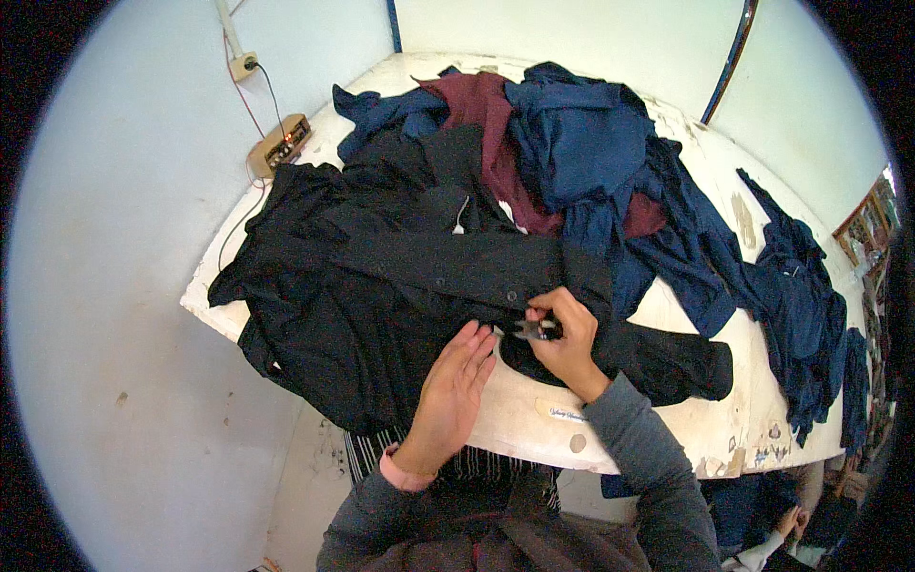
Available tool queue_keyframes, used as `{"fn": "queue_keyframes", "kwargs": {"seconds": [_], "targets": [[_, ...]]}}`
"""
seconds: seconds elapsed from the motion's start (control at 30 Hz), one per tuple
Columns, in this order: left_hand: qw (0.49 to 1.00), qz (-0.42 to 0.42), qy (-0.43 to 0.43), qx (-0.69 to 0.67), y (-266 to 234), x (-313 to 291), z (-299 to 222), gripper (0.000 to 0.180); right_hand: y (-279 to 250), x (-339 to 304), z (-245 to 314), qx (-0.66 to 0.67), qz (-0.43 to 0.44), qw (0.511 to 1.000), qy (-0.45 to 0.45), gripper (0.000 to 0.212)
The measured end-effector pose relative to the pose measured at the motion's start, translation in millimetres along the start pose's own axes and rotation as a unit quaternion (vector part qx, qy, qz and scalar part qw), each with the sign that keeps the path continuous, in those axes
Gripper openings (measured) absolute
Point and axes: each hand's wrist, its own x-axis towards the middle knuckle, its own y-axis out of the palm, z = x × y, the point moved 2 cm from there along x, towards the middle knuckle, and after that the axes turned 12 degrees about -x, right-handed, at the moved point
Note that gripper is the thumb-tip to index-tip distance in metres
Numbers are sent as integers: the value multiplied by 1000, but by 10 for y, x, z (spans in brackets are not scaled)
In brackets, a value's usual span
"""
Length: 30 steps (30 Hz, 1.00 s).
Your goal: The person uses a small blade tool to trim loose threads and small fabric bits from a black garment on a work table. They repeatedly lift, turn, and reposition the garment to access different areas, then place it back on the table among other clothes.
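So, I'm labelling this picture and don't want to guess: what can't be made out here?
All in the head view:
Full shape of the tool: covered by the right hand.
Maroon garment, full shape: partly under blue cloth.
Second person's sleeve: cut off by the lower edge.

On the table, a shirt lies before other garments.

Small white label, dark-blue slanted script, flat on the desk near its front edge; lettering too small to read surely. Farther right along that edge, dark printed-looking marks, illegible. White tag on black garment: no lettering discernible. Nothing else readable.
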Motion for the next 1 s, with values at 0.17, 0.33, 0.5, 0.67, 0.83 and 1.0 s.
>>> {"fn": "queue_keyframes", "kwargs": {"seconds": [0.17,0.33,0.5,0.67,0.83,1.0], "targets": [[997,67,-24,-4,-8,432,-40,22,-137,-8,132,-65,11,994,-86,17],[995,63,61,55,-18,397,-105,23,-314,161,426,0,55,998,-16,25],[995,20,68,71,97,228,-172,23,-389,202,477,-37,48,998,-20,30],[996,28,74,51,104,153,-242,23,-522,213,622,-68,87,993,-41,30],[996,46,59,43,64,160,-226,23,-557,150,725,-64,92,994,-21,28],[996,47,58,43,110,101,-227,22,-510,95,746,-71,76,994,-13,25]]}}
